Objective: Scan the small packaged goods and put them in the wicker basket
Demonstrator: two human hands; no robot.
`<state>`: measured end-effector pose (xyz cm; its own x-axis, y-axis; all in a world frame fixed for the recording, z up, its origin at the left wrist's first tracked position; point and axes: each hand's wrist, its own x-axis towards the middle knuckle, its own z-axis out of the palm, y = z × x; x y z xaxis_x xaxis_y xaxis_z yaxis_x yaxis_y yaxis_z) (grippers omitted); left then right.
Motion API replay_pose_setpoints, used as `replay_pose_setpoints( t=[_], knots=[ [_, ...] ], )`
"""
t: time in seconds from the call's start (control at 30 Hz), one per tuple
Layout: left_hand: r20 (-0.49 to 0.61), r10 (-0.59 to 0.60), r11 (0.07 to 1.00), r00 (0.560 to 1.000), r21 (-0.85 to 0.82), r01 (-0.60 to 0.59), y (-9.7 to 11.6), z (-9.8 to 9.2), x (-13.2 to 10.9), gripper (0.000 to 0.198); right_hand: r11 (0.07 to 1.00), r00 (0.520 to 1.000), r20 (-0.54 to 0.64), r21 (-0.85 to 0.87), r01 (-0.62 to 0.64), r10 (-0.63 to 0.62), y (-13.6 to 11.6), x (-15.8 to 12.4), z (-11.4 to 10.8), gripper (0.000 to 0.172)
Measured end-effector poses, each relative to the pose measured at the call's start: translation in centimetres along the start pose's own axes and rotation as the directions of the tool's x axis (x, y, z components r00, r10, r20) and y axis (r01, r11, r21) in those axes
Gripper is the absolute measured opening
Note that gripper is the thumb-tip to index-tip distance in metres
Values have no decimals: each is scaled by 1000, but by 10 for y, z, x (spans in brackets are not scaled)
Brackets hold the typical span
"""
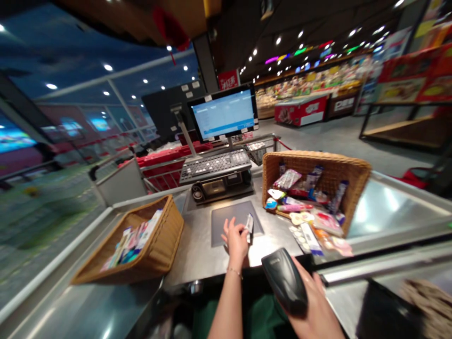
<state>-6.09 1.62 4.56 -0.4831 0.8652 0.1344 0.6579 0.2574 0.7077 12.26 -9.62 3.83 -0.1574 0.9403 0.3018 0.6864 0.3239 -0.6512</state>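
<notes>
Here's the left hand [235, 242] pinching a slim packet [249, 227] over a grey pad [222, 230] on the steel bench [196, 249], fingers hiding most of its label. The right hand [312, 306] wraps a black handheld scanner [284, 281]. The wicker basket [316, 162] on the right is crammed with wrapped packets [287, 179], more lying loose beside it; the left basket [155, 240] holds flat packs [132, 247], their print unreadable.
</notes>
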Motion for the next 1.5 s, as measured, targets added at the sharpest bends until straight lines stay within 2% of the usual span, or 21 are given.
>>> replay_pose_setpoints(
  t=[0.07,0.2,0.33,0.47,0.7,0.9,1.5],
  knots=[
    [-10,27,999,1000,-26,-27,-5,-10,0,15,1000,998,63,18,19,-20,-3,1,-1,50],
    [-3,106,992,994,-66,-106,-20,-33,2,14,999,998,-64,17,29,-28,-15,0,2,48],
    [-2,173,971,985,-168,-171,-38,-55,7,15,996,993,-71,8,93,-92,-23,-1,11,48],
    [-7,216,949,976,-232,-212,-51,-66,10,19,991,990,-61,15,131,-130,-28,0,20,51],
    [-53,275,897,960,-346,-276,-59,-70,9,19,984,983,-46,4,178,-178,-37,1,26,52],
    [-88,312,825,946,-468,-316,-66,-70,6,13,985,984,-47,16,172,-171,-37,-1,30,54],
    [-144,313,815,939,-467,-343,-70,-80,3,11,979,980,-6,30,200,-200,-51,-1,30,47]
  ],
)
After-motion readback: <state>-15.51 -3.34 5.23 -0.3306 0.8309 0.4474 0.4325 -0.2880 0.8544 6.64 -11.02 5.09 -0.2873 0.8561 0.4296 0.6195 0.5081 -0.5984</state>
